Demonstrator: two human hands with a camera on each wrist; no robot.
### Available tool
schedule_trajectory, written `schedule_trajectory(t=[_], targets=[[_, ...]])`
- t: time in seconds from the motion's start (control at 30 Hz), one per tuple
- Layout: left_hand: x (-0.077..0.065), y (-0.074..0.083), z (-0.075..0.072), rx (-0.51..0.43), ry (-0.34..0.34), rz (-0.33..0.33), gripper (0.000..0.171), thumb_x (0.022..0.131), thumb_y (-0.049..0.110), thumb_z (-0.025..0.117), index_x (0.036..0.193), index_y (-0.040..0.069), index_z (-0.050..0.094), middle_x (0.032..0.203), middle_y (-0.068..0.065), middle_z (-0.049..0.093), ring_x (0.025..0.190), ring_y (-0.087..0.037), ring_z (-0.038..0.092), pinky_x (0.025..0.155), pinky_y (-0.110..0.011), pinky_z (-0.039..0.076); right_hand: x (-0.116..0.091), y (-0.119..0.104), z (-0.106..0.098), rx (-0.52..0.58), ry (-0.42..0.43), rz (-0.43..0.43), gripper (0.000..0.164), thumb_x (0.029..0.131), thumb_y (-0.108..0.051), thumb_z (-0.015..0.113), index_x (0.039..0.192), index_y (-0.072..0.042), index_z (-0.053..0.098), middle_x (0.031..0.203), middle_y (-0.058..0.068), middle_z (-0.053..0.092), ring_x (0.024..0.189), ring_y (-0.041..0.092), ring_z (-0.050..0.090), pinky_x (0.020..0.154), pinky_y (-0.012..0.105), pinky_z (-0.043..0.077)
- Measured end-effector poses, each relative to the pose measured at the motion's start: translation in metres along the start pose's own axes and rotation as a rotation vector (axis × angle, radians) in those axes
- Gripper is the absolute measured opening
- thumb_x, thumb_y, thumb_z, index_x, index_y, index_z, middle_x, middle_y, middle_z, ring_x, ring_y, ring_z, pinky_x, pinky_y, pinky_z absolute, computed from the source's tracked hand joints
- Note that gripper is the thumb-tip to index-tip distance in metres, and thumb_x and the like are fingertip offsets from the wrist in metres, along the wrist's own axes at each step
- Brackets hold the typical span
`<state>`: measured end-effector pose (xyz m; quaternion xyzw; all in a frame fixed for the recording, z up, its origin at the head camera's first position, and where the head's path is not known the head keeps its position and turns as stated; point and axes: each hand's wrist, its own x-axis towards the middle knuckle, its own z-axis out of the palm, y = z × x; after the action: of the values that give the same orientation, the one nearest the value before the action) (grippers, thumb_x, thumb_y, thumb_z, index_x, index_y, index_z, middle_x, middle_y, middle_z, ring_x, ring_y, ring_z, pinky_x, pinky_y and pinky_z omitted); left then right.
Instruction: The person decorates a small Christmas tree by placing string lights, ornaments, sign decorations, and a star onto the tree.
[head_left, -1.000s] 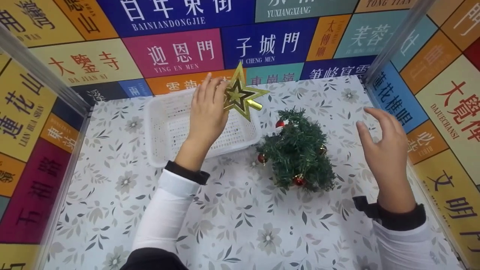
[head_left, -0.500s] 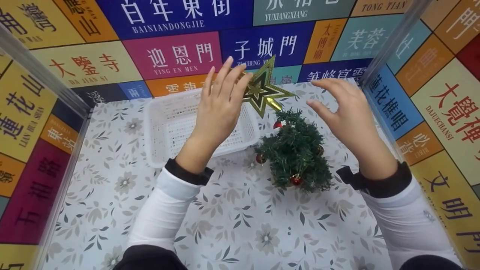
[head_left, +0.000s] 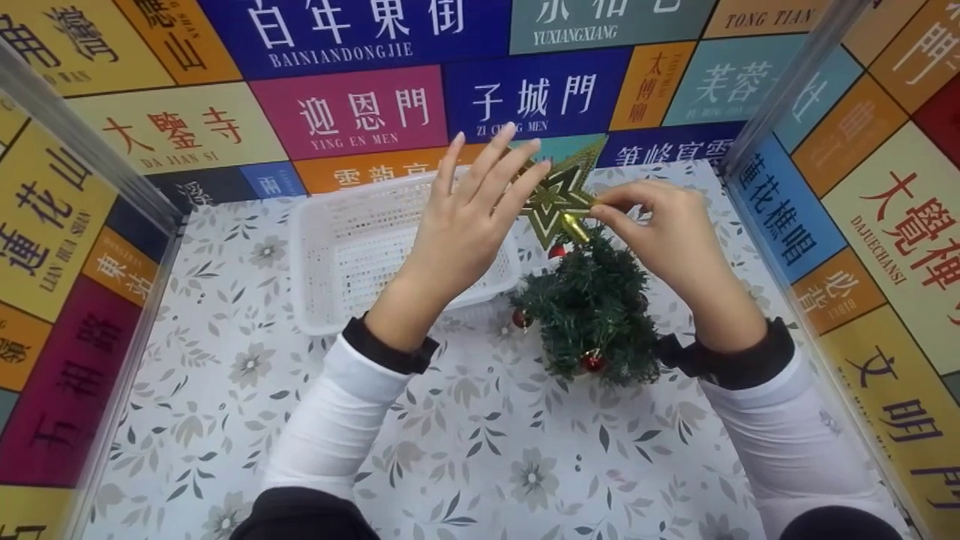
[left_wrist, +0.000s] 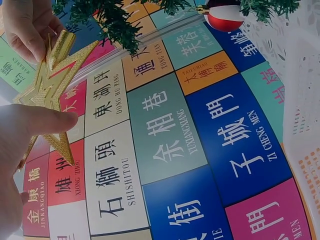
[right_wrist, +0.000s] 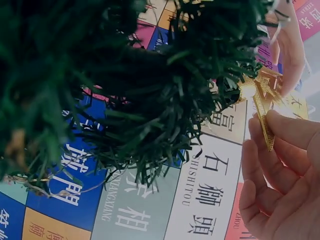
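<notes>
A gold star tree topper (head_left: 549, 198), its short socket pointing downward, is held just above the tip of a small green Christmas tree (head_left: 600, 307). My left hand (head_left: 469, 225) grips the star's left side; the left wrist view shows the thumb pressed on the star (left_wrist: 47, 95). With thumb and fingertips, my right hand (head_left: 671, 236) pinches a point of the star on the other side. In the right wrist view the star (right_wrist: 262, 95) meets or overlaps the tree's tip; whether the socket is on the branch cannot be told. Red baubles (head_left: 592, 361) hang on the tree.
Behind my left hand stands a white perforated plastic basket (head_left: 298, 262), left of the tree. A floral cloth (head_left: 450, 435) covers the table. Coloured panels (head_left: 345, 101) with lettering enclose the back and sides. A red-and-white bauble (left_wrist: 223, 19) hangs in the left wrist view.
My left hand has carried the star rightward, from over the basket to the tree's tip. The right hand has moved left from beside the tree and taken hold of a point of the star.
</notes>
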<state>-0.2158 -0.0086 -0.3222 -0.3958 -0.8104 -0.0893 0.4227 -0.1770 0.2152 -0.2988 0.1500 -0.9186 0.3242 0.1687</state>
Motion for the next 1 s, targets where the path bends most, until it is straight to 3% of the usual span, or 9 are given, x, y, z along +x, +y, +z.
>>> schedule_trajectory(t=[0.17,0.27,0.33,0.43,0.53,0.63,0.73,1.0], targets=[[0.003,0.002,-0.002,-0.091,0.121,-0.051,0.044,0.091,-0.002,0.045,0.132,0.012,0.047,0.141,-0.012,0.038,0.134,-0.029,0.026,0.109,-0.053,0.012,-0.003,0.001,-0.001,0.068,0.037,0.07,0.021,0.085,-0.022,0.068,0.094,-0.003,0.071,0.091,0.008,0.069,0.084,0.018,0.061,0.078,0.033,0.045],[0.003,0.003,-0.002,-0.189,0.217,-0.119,0.045,0.088,0.007,0.057,0.132,0.008,0.044,0.139,-0.02,0.034,0.135,-0.032,0.022,0.109,-0.053,0.012,-0.004,0.004,-0.001,0.089,0.078,0.095,0.02,0.084,-0.021,0.069,0.093,-0.003,0.071,0.088,0.007,0.069,0.079,0.011,0.058,0.077,0.027,0.043],[0.001,0.004,0.001,-0.293,0.244,-0.196,0.053,0.087,0.011,0.061,0.134,0.002,0.039,0.14,-0.024,0.028,0.136,-0.031,0.019,0.11,-0.049,0.014,-0.006,0.006,0.0,0.102,0.112,0.101,0.02,0.083,-0.02,0.07,0.092,-0.002,0.071,0.086,0.007,0.069,0.077,0.006,0.055,0.076,0.023,0.042],[-0.005,0.01,0.007,-0.527,0.173,-0.375,0.058,0.09,0.015,0.058,0.137,-0.003,0.03,0.143,-0.024,0.023,0.136,-0.024,0.018,0.11,-0.038,0.018,-0.008,0.009,0.001,0.116,0.155,0.101,0.019,0.082,-0.018,0.071,0.091,-0.001,0.071,0.085,0.008,0.069,0.074,0.0,0.053,0.075,0.021,0.041],[-0.014,0.021,0.014,-0.845,0.047,-0.568,0.052,0.094,0.017,0.052,0.137,-0.004,0.031,0.139,-0.017,0.032,0.129,-0.017,0.031,0.106,-0.028,0.028,-0.012,0.011,0.002,0.126,0.183,0.116,0.019,0.082,-0.017,0.071,0.09,0.0,0.071,0.084,0.009,0.069,0.074,-0.003,0.053,0.076,0.021,0.041],[-0.018,0.033,0.021,-1.038,-0.054,-0.663,0.046,0.094,0.019,0.055,0.132,-0.002,0.041,0.126,-0.012,0.048,0.115,-0.014,0.046,0.096,-0.024,0.039,-0.016,0.012,0.004,0.141,0.195,0.142,0.019,0.082,-0.018,0.071,0.09,0.0,0.071,0.083,0.01,0.069,0.073,-0.002,0.054,0.077,0.022,0.042],[-0.02,0.044,0.026,-1.044,-0.057,-0.656,0.041,0.09,0.021,0.061,0.124,-0.002,0.052,0.113,-0.01,0.058,0.102,-0.012,0.054,0.087,-0.022,0.045,-0.02,0.013,0.005,0.163,0.205,0.144,0.02,0.082,-0.017,0.071,0.089,0.001,0.071,0.082,0.01,0.069,0.073,-0.002,0.055,0.079,0.022,0.042],[-0.022,0.054,0.031,-0.931,0.071,-0.544,0.022,0.088,0.015,0.063,0.101,-0.003,0.064,0.092,-0.008,0.065,0.082,-0.012,0.06,0.073,-0.018,0.049,-0.032,0.017,0.006,0.174,0.193,0.149,0.019,0.081,-0.016,0.072,0.089,0.001,0.07,0.083,0.007,0.068,0.077,-0.001,0.055,0.078,0.022,0.04]])
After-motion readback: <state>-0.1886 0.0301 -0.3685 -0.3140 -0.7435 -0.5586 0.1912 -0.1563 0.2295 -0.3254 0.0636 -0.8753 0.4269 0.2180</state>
